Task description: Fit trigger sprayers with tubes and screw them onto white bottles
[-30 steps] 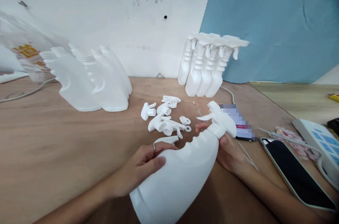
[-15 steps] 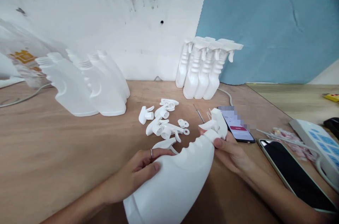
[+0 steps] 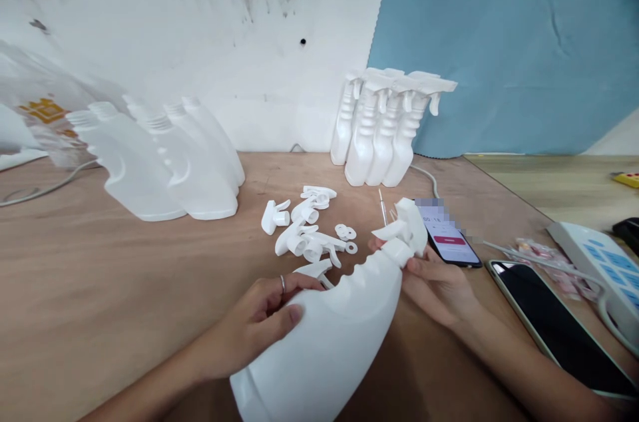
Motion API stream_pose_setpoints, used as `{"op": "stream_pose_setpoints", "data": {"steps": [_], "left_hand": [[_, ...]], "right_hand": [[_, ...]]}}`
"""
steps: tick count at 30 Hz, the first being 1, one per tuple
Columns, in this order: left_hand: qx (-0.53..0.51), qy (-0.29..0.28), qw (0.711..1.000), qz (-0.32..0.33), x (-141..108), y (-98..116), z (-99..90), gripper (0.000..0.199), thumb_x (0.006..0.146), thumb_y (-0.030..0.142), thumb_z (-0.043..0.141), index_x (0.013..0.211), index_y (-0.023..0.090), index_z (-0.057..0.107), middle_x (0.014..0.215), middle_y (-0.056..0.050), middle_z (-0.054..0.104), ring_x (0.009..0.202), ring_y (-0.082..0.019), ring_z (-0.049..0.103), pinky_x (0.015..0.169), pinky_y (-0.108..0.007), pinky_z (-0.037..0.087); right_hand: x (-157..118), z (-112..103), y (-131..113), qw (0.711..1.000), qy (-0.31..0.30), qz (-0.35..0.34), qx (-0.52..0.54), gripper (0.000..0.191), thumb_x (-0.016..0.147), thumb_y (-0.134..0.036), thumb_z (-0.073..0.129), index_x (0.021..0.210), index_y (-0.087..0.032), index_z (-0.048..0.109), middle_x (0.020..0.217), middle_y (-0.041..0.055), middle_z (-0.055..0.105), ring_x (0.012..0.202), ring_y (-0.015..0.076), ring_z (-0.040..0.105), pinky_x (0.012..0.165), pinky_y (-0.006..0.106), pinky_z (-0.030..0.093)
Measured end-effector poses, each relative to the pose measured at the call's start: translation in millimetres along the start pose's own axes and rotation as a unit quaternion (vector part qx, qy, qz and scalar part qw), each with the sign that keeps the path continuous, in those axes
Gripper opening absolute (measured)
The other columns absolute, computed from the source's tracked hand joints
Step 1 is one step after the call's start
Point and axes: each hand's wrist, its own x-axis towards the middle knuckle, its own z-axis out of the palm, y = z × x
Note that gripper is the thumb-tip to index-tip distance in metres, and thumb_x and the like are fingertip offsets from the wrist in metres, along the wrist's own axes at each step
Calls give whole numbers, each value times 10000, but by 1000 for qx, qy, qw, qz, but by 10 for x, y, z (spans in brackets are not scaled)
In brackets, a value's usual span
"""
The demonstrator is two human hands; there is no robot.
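A white spray bottle (image 3: 324,342) lies tilted between my hands, its neck toward the upper right. My left hand (image 3: 269,319) grips the body near its base, thumb on top. My right hand (image 3: 434,282) has its fingers around the collar, just below the white trigger head (image 3: 409,225) seated on the neck. Part of the right fingers is hidden behind the neck. Beyond the bottle, several loose trigger heads (image 3: 299,235) lie on the wooden table (image 3: 100,309), with small white washers (image 3: 351,247) beside them.
Several open-necked bottles (image 3: 200,176) stand at the back left, near a plastic bag (image 3: 50,116). Several bottles with trigger heads (image 3: 382,149) stand at the back right. On the right are a lit phone (image 3: 454,245), a dark phone (image 3: 554,329), a power strip (image 3: 599,262) and a thin rod (image 3: 383,208).
The bottle's neck and trigger head have shifted slightly left and up, with my right hand. A thin rod behind the trigger head appears at a steeper angle.
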Motion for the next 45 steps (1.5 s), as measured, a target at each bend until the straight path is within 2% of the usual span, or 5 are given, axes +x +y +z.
{"op": "stream_pose_setpoints", "data": {"steps": [9, 15, 30, 41, 45], "left_hand": [[-9, -13, 1000, 23, -11, 134, 23, 489, 901, 571, 542, 1221, 211, 631, 1045, -70, 657, 826, -188, 576, 692, -266, 442], [-23, 17, 999, 36, 12, 114, 12, 376, 922, 525, 561, 1117, 226, 678, 1042, -36, 659, 858, -160, 546, 733, -241, 416], [-44, -9, 999, -17, -2, 90, 87, 426, 956, 538, 516, 1263, 260, 617, 1134, -56, 645, 916, -170, 556, 750, -256, 417], [-79, -3, 997, 15, 0, 75, 64, 375, 951, 520, 542, 1179, 245, 656, 1065, -43, 628, 872, -143, 532, 735, -240, 396], [-81, -4, 997, 13, 1, 79, 64, 378, 943, 526, 550, 1165, 239, 657, 1056, -45, 623, 860, -143, 527, 728, -243, 394]], "right_hand": [[-13, -99, -139, 992, -125, -3, -6, 376, 733, -348, 808, 1088, -282, 702, 1191, 26, 645, 1176, 241, 555, 972, 378, 479], [2, 14, -31, 997, -45, 13, -65, 446, 692, -339, 860, 1097, -270, 686, 1093, 49, 694, 1083, 250, 601, 1010, 409, 446], [-20, -36, -51, 998, -47, 28, 3, 389, 750, -339, 795, 1114, -233, 708, 1148, 70, 702, 1070, 254, 624, 945, 389, 498], [26, -72, -124, 999, 4, -33, 17, 317, 798, -335, 761, 1104, -303, 687, 1104, 31, 690, 1077, 255, 613, 821, 352, 530], [53, -182, -237, 995, 46, -85, 33, 199, 904, -396, 627, 1087, -340, 680, 1199, 5, 647, 1165, 243, 574, 956, 416, 503]]}}
